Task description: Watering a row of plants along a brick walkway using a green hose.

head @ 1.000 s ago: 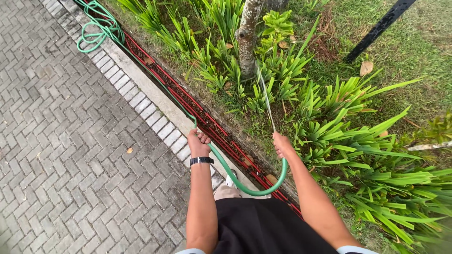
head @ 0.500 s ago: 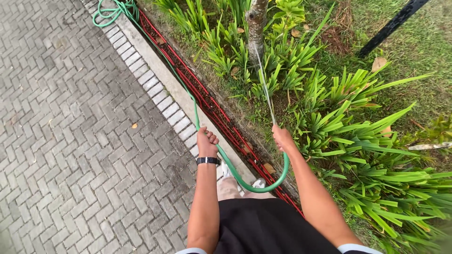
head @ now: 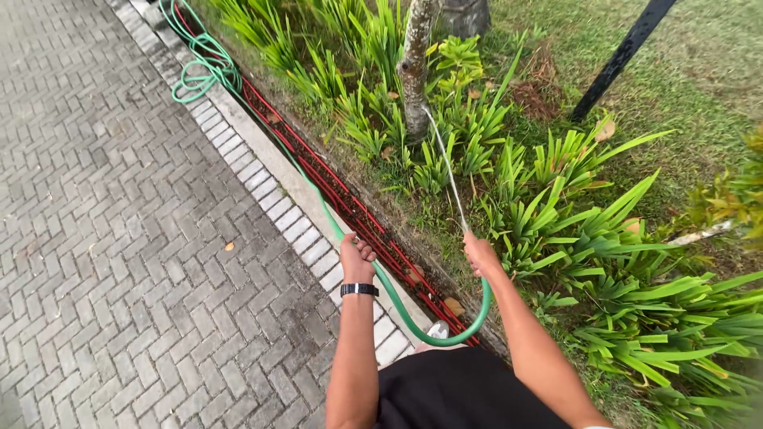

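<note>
1. At centre frame, the left hand (head: pixel 356 256) is fisted around the green hose (head: pixel 413 322); a black wristband (head: pixel 359 290) sits below it.
2. The right hand (head: pixel 479 254), at 3 o'clock from the left, is closed on the hose end.
3. Between the hands the hose sags in a U.
4. A water jet (head: pixel 447 171) runs toward 12 o'clock, reaching the tree trunk (head: pixel 415 67).
5. Hose slack lies coiled (head: pixel 203 71) at 11 o'clock beside the red drain grate (head: pixel 318 167).

A green garden hose (head: pixel 413 322) sags in a loop between both hands, trailing back along the curb to loose coils, its end spraying water.
</note>
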